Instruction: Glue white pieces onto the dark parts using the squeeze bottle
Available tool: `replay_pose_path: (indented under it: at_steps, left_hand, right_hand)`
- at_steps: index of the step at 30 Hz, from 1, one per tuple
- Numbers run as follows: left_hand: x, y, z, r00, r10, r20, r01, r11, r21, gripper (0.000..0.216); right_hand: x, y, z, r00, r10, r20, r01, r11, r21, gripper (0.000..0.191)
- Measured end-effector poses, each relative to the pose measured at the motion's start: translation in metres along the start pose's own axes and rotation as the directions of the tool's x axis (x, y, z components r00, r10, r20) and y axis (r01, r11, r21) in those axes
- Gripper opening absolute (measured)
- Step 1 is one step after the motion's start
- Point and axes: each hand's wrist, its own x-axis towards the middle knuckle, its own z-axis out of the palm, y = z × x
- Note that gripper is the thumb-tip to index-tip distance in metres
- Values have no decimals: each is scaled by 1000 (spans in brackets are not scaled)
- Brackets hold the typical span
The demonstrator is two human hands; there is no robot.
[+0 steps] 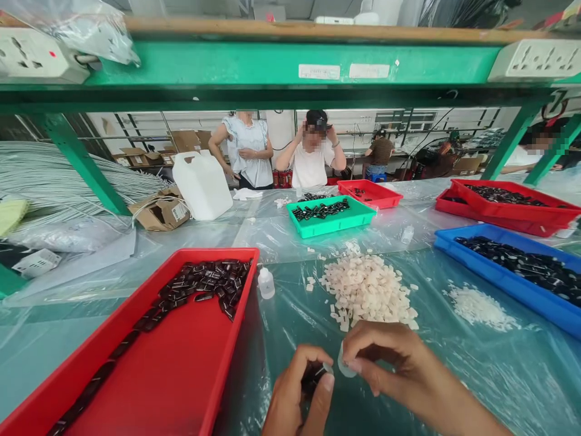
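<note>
My left hand is curled around a dark glossy piece, with a pale bit showing at its end by the thumb tip. Just to its right, my right hand has thumb and fingertips pinched together. The fingertips overlap a small translucent round piece; whether they grip it or something tiny in front of it I cannot make out. A heap of small cream-coloured pieces lies just beyond my hands. To the left, a red tray holds rows and a pile of similar dark glossy pieces.
A small white bottle stands beside the red tray. At right are a small white heap and a blue tray of dark pieces. Farther back are a green tray, red trays, a white jug and several people. A green shelf beam crosses above.
</note>
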Motion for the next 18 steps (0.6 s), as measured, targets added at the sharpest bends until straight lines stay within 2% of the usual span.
replay_pose_path:
  at_steps: [4, 8, 13, 18]
  left_hand:
    - [-4, 9, 0, 998, -55, 24, 56, 997, -44, 31]
    - [-4, 17, 2, 997, -60, 49, 65, 991, -117, 32]
    - [-2, 20, 3, 997, -56, 47, 64, 978, -199, 28]
    - [-2, 20, 3, 996, -82, 47, 91, 956, -279, 26]
  right_hand:
    - [-3, 0, 9, 1000, -5, 11, 3, 990, 144, 21]
    - [-5, 5, 18, 999, -17, -27, 22, 981, 192, 18]
    - [-5, 4, 20, 996, -42, -80, 51, 992, 117, 8]
    - [-4, 1, 22, 982, -128, -137, 119, 990, -70, 7]
